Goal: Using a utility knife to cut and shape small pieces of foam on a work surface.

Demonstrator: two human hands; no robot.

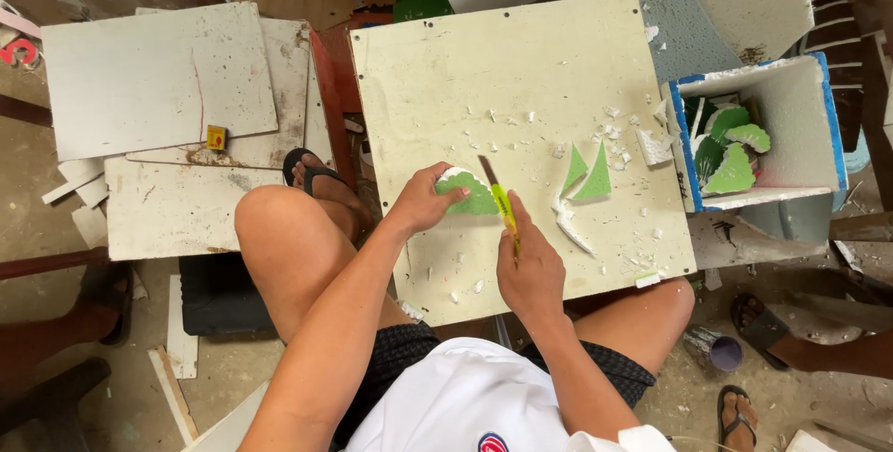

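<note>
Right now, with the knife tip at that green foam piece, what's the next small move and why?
Probably a short pull of the yellow utility knife along the scalloped edge of the green foam piece. The right hand has the blade at its right edge, the left hand pins it to the cutting board, and white trimmings lie beside it.

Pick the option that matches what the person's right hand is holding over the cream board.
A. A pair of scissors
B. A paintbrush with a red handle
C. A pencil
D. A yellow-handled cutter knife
D: the right hand has its grip closed on a yellow-handled cutter knife, whose blade tip meets the green foam piece held by the left hand on the cream board.
</note>
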